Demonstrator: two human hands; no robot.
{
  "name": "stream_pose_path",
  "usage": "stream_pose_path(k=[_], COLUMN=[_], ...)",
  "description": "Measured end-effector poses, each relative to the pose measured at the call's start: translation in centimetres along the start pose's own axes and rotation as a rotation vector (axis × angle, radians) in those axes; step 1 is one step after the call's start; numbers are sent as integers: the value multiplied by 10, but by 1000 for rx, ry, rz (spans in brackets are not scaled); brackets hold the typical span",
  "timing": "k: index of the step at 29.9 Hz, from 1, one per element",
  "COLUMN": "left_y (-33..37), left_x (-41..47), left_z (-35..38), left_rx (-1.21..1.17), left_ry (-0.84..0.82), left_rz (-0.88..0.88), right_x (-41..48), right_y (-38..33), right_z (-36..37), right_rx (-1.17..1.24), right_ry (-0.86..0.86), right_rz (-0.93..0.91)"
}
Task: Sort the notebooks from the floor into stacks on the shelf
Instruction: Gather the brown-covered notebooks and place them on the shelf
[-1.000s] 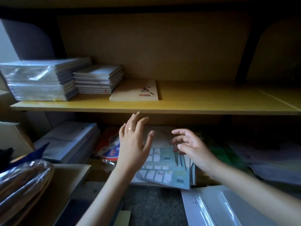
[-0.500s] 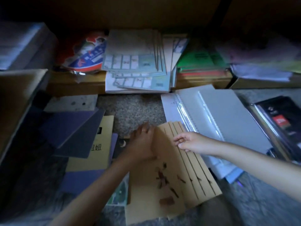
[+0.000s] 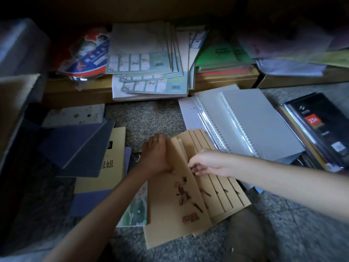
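Observation:
Several thin tan notebooks [image 3: 222, 193] with a small printed figure lie fanned out on the grey carpet in front of me. My left hand [image 3: 157, 156] grips the left edge of the top tan notebook [image 3: 170, 205] and tilts it up. My right hand [image 3: 205, 164] pinches the right edge of that same notebook, fingers curled round it. The rest of the fan lies flat beneath, stepped to the right.
Purple and cream notebooks [image 3: 83, 146] lie in a loose pile on the left. White spiral binders [image 3: 251, 125] lie on the right, with black packs [image 3: 321, 129] beyond them. The low shelf [image 3: 75, 91] behind holds light blue workbooks [image 3: 147, 59] and green notebooks [image 3: 221, 55].
My view dropped from the upper yellow shelf to the floor. Both hands came down onto the tan notebooks, and the top one is now lifted further off the fan.

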State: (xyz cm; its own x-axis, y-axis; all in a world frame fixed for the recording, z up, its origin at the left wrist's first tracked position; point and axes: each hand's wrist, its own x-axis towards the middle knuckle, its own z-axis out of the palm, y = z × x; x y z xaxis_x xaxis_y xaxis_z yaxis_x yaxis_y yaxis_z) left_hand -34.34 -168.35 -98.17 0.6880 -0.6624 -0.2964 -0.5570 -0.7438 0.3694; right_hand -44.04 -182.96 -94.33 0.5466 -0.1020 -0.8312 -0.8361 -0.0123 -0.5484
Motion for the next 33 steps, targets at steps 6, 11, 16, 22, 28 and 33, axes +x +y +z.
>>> stream_pose_path(k=[6,11,16,22,28,33], left_y=[-6,-9,-4,-2,11,27], left_x=[0,3,3,2,-2,-2], left_z=[4,-2,-19,-39,-57,-73], left_rx=[-211,-399,-595,-693,-706,-678], left_ry=[69,-21,-14,55,175,483], left_rz=[51,113,211,298,368,219], right_x=[-5,-11,-19,-28,-32,-42], right_y=[7,18,26,30,33,16], right_z=[2,3,10,6,9,-6], right_rx=[-116,-310,-420,-345,-514,-255], right_ry=[55,125,249,94,261,406], right_rz=[-69,-96,-181,-133,-307,-495])
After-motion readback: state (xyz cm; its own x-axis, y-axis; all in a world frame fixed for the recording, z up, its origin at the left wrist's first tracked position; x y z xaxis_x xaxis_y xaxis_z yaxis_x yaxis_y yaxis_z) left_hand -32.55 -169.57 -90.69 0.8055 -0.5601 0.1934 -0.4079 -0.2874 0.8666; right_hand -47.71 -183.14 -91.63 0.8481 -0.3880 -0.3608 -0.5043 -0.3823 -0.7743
